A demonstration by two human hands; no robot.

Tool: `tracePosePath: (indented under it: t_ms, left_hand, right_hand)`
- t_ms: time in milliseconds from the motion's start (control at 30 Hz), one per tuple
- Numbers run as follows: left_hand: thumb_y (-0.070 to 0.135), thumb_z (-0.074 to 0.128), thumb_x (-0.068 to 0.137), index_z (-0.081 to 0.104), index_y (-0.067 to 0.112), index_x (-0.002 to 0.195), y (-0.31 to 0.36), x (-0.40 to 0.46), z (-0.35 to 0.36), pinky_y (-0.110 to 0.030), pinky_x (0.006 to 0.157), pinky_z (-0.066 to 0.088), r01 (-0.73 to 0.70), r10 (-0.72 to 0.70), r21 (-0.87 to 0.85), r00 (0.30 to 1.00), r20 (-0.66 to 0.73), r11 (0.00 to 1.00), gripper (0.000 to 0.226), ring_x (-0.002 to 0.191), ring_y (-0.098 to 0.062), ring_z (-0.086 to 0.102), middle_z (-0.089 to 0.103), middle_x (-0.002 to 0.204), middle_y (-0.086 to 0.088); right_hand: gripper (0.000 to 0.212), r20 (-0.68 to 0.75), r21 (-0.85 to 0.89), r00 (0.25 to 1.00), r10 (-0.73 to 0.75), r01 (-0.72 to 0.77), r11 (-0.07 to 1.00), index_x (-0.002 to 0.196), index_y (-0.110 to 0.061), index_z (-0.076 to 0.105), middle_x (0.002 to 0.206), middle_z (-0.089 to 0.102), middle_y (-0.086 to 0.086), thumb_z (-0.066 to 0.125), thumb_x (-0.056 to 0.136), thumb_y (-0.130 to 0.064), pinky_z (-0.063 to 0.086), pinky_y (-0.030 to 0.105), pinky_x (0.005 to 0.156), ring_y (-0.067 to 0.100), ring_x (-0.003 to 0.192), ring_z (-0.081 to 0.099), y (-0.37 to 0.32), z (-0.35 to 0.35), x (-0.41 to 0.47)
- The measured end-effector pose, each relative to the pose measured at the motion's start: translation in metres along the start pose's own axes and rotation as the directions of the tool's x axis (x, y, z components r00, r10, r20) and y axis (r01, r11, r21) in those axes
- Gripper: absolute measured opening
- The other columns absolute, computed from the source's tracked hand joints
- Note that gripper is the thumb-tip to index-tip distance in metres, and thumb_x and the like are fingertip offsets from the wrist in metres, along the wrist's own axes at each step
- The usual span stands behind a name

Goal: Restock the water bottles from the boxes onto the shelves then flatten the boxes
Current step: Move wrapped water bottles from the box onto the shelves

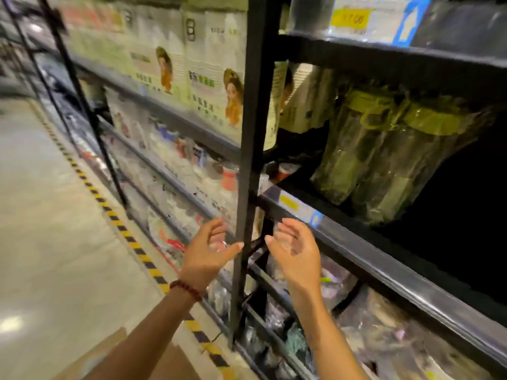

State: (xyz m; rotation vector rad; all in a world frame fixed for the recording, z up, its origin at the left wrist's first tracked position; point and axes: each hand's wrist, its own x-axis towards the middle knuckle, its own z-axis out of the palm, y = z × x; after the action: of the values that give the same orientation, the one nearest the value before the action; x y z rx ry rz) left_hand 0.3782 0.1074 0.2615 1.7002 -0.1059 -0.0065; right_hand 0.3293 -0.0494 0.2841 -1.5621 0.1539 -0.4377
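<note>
A tall black metal shelving rack [248,149] fills the view, its dark middle shelf holding clear plastic water bottles with olive-green lids [389,152] pushed to the left, probably leaving room for more. A brown cardboard box [115,355] sits on the floor below. Left hand [208,253] and right hand [295,250] hover empty, fingers spread, either side of the upright.

A single wide-angle head camera is looking forward and down along a store aisle, facing the black shelving [384,272] at close range, its upright post [248,160] running through the middle of the frame. Both forearms are reaching in from the bottom edge. The floor [55,229] is stretching away at left, the picture blurring and bending toward its edges.
</note>
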Motion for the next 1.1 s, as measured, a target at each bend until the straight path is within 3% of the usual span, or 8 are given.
tracePosePath:
  t_ms: [200, 267, 333, 500, 633, 767, 967, 1100]
  left_hand:
    - [0.015, 0.081, 0.071, 0.052, 0.018, 0.114, -0.079, -0.116, -0.065, -0.027, 0.088, 0.047, 0.303, -0.269, 0.037, 0.892, -0.364, 0.952, 0.052, 0.103, -0.019, 0.058, 0.06, 0.104, 0.002]
    - [0.01, 0.079, 0.073, 0.052, 0.018, 0.104, -0.102, -0.163, -0.079, -0.012, 0.075, 0.046, 0.399, -0.354, -0.008, 0.804, -0.478, 0.917, 0.042, 0.096, -0.021, 0.058, 0.06, 0.093, 0.003]
    - [0.011, 0.079, 0.066, 0.053, 0.021, 0.093, -0.124, -0.209, -0.089, -0.014, 0.067, 0.045, 0.472, -0.446, -0.108, 0.697, -0.562, 0.875, 0.04, 0.087, -0.022, 0.056, 0.059, 0.087, 0.001]
    - [-0.003, 0.076, 0.073, 0.054, 0.013, 0.104, -0.168, -0.296, -0.112, -0.022, 0.068, 0.048, 0.597, -0.629, -0.314, 0.44, -0.64, 0.738, 0.041, 0.091, -0.024, 0.056, 0.058, 0.097, -0.009]
    - [0.023, 0.084, 0.056, 0.057, 0.015, 0.103, -0.191, -0.325, -0.141, -0.032, 0.076, 0.047, 0.624, -0.687, -0.409, 0.3, -0.661, 0.666, 0.055, 0.099, -0.027, 0.059, 0.059, 0.104, -0.009]
    - [0.014, 0.081, 0.07, 0.053, 0.018, 0.107, -0.221, -0.33, -0.178, -0.031, 0.077, 0.047, 0.625, -0.715, -0.447, 0.271, -0.645, 0.64, 0.047, 0.102, -0.022, 0.056, 0.057, 0.112, -0.007]
    - [0.005, 0.075, 0.076, 0.053, 0.015, 0.112, -0.287, -0.315, -0.262, -0.034, 0.085, 0.048, 0.701, -0.768, -0.43, 0.267, -0.582, 0.57, 0.043, 0.105, -0.024, 0.056, 0.055, 0.109, -0.003]
    - [0.009, 0.076, 0.076, 0.048, 0.009, 0.13, -0.342, -0.298, -0.308, -0.034, 0.091, 0.046, 0.766, -0.809, -0.387, 0.283, -0.515, 0.514, 0.061, 0.103, -0.018, 0.052, 0.054, 0.123, -0.007]
  right_hand:
    - [0.031, 0.425, -0.168, 0.844, 0.328, -0.282, 0.945, 0.099, -0.035, 0.051, 0.106, 0.058, -0.009, 0.073, 0.081, -0.022, 0.05, 0.043, 0.091, 0.021, 0.107, 0.059, 0.081, 0.044, -0.054]
    - [0.037, 0.504, -0.204, 0.757, 0.416, -0.363, 0.909, 0.102, -0.027, 0.051, 0.109, 0.059, -0.002, 0.076, 0.078, -0.016, 0.053, 0.034, 0.084, 0.021, 0.103, 0.058, 0.103, 0.056, -0.082]
    - [0.048, 0.558, -0.262, 0.674, 0.484, -0.41, 0.873, 0.105, -0.02, 0.053, 0.111, 0.059, 0.004, 0.081, 0.066, -0.026, 0.051, 0.018, 0.07, 0.013, 0.093, 0.059, 0.124, 0.065, -0.111]
    - [0.046, 0.633, -0.477, 0.5, 0.591, -0.35, 0.806, 0.115, -0.021, 0.055, 0.12, 0.058, 0.005, 0.079, 0.075, -0.02, 0.05, 0.041, 0.091, 0.023, 0.112, 0.056, 0.168, 0.089, -0.172]
    - [0.045, 0.664, -0.57, 0.418, 0.62, -0.254, 0.782, 0.12, -0.012, 0.054, 0.117, 0.059, 0.005, 0.073, 0.08, -0.01, 0.048, 0.025, 0.081, 0.021, 0.11, 0.057, 0.185, 0.127, -0.194]
    - [0.039, 0.658, -0.624, 0.376, 0.652, -0.212, 0.752, 0.111, -0.021, 0.052, 0.108, 0.057, -0.003, 0.072, 0.08, -0.01, 0.043, 0.012, 0.068, 0.014, 0.102, 0.056, 0.2, 0.177, -0.208]
    - [0.039, 0.549, -0.751, 0.331, 0.767, -0.207, 0.627, 0.115, -0.02, 0.053, 0.117, 0.056, 0.003, 0.07, 0.081, -0.012, 0.044, 0.017, 0.071, 0.015, 0.103, 0.054, 0.246, 0.266, -0.243]
    - [0.047, 0.476, -0.814, 0.332, 0.814, -0.183, 0.551, 0.122, -0.013, 0.052, 0.115, 0.057, 0.005, 0.073, 0.08, -0.014, 0.046, 0.021, 0.076, 0.015, 0.099, 0.055, 0.298, 0.324, -0.256]
